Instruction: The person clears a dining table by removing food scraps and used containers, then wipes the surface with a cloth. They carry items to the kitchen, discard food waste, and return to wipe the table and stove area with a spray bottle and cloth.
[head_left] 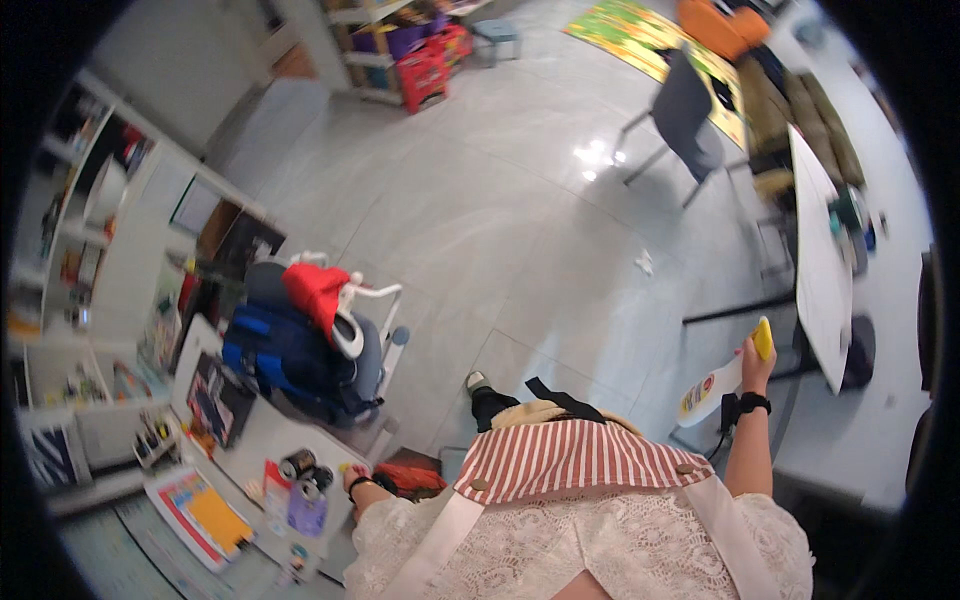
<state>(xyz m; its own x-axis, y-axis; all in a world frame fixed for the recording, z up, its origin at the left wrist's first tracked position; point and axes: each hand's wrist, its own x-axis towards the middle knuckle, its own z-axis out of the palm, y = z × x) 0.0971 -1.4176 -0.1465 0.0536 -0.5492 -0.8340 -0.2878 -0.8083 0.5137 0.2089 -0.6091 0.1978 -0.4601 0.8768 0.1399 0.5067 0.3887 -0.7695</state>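
Note:
At the right, my right hand [757, 368] is wrapped round the neck of a spray bottle [712, 392]. The bottle has a white body with a coloured label and a yellow spray head, and it hangs tilted down to the left. A black band circles that wrist. My left hand [353, 474] is low on the left, beside the desk [320, 445] and next to a purple packet [307, 508] and dark cans [298, 464]. Something small and yellowish shows at its fingers, too blurred to name. A striped apron [570, 458] covers my front.
Left of me, a chair carries a blue backpack [275, 350] and a red cap [318, 295]. A white table [822, 260] stands at the right, with a grey chair [685, 115] beyond it. Crumpled white paper [644, 262] lies on the tiled floor. Shelves [90, 220] line the left.

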